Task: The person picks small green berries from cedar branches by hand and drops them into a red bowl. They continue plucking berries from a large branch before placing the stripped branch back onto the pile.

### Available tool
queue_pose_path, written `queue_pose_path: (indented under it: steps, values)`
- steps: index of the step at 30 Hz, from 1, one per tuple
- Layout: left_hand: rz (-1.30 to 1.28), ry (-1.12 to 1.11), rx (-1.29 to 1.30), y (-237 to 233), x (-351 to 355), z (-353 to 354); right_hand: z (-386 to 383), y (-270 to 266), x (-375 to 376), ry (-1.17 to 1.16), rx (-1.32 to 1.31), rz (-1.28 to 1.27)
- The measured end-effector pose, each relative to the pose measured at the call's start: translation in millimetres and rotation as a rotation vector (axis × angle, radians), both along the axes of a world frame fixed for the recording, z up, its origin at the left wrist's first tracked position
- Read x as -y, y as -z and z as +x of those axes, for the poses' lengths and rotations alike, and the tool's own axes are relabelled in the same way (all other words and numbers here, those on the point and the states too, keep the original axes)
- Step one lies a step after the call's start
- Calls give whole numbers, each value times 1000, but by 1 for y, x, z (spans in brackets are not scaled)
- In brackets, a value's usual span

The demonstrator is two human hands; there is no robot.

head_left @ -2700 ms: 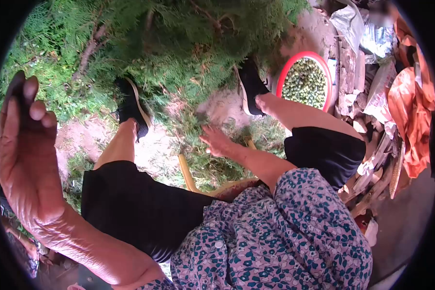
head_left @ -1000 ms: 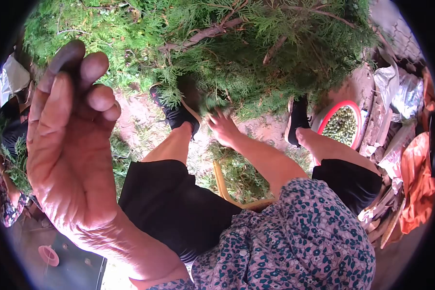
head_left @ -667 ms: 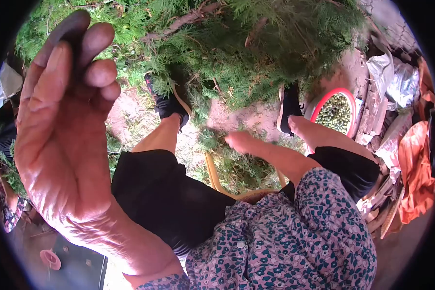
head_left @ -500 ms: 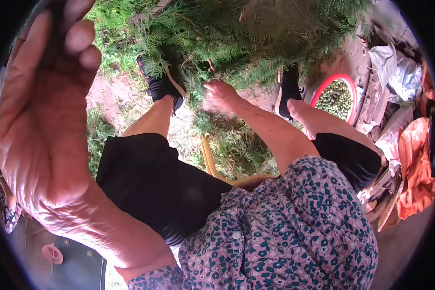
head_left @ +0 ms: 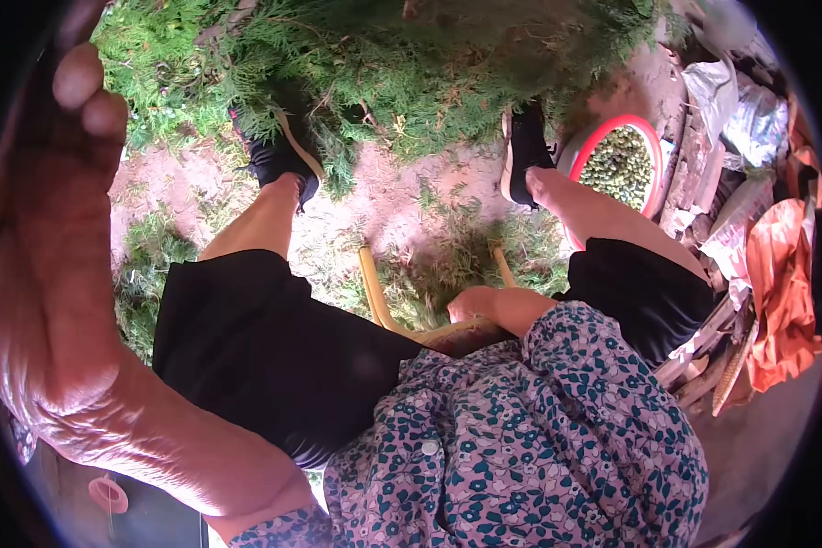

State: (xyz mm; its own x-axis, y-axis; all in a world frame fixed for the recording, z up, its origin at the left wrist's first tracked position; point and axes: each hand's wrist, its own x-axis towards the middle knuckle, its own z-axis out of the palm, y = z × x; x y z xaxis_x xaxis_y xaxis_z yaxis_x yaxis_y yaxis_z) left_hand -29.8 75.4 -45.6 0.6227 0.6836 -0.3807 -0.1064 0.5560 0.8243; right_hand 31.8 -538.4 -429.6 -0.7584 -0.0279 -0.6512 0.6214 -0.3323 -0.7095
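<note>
Branches (head_left: 429, 82) lie heaped on the ground (head_left: 402, 187) ahead of us, reaching our black shoes (head_left: 523, 155); our left grip (head_left: 59, 256) is raised well apart from them, palm showing, loosely curled — whether it holds anything we cannot tell; our right grip (head_left: 470, 304) is low and folded beside the stool (head_left: 374, 289) edge — its contents, too, we cannot tell; a red-rimmed bowl (head_left: 656, 164) of small green pieces (head_left: 616, 169) stands beside our right shoe.

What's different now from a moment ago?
The right hand drew back from the branches towards the chair; whether it holds anything is unclear. The left hand stays raised; the bowl stays by the right shoe.
</note>
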Motion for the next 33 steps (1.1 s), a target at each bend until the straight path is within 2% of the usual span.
queue_pose_path:
  steps: [1, 2, 3, 5, 6, 7, 8, 10, 11, 13, 15, 17, 18, 20, 22, 23, 24, 25, 27, 28, 29, 30, 32, 33]
  values:
    - [5, 8, -1, 1, -4, -6, 6, -32, -57, -116, -44, -45]
    - [8, 15, -7, -1, 3, 0, -6, -52, -157, -231, -92, -92]
    - [14, 22, -9, -1, 2, -2, -15, -35, -147, -82, 7, 27]
    - [23, 38, -8, 5, -8, -10, -19, -34, -156, 194, 267, 214]
    - [29, 44, -10, 6, -16, -25, -10, -56, -185, 319, 425, 283]
    - [29, 53, -15, 8, -8, -10, 2, -67, -209, 485, 510, 303]
    - [29, 67, -23, 8, -7, -10, 13, -66, -226, 656, 595, 318]
    - [51, 86, -24, 6, -8, -6, 29, -26, -235, 1062, 851, 605]
    - [64, 95, -22, 5, -9, -2, 37, -19, -236, 1068, 856, 611]
    - [92, 113, -21, -1, -3, 14, 54, -30, -250, 635, 1148, 1165]
    - [119, 136, -8, -6, 2, 33, 27, -29, -203, 345, 800, 1218]
    - [104, 146, -9, -8, 3, 38, 10, -50, -212, 31, -23, 128]
    - [82, 159, -29, -8, 5, 39, 12, -52, -215, 39, -15, 131]
    - [110, 145, -16, -1, 6, 42, 17, -57, -215, 593, 535, 138]
    - [-118, 271, 310, 12, -3, 47, 55, -34, -229, 813, 1119, 927]
    - [-117, 283, 315, 9, 2, 48, 77, -33, -236, 823, 1229, 967]
    - [-55, 161, 161, 1, 10, 48, 97, -38, -237, 831, 1345, 1008]
    - [11, 37, 10, -4, 14, 49, 96, -44, -228, 1013, 1295, 507]
    - [30, 25, 21, -4, 16, 54, 66, -63, -217, 648, 997, 51]
    - [32, 10, 2, -4, 17, 54, 39, -35, -194, 431, 612, 98]
    - [12, 40, 48, -5, 15, 56, 25, -62, -206, 472, 276, -47]
    - [17, 47, 55, -5, 13, 57, 1, -68, -220, 302, 113, -68]
    - [2, 25, 93, -4, 11, 60, -8, -85, -252, 492, 247, 169]
    - [29, 20, 80, -4, 14, 63, -8, -66, -256, 752, 398, 303]
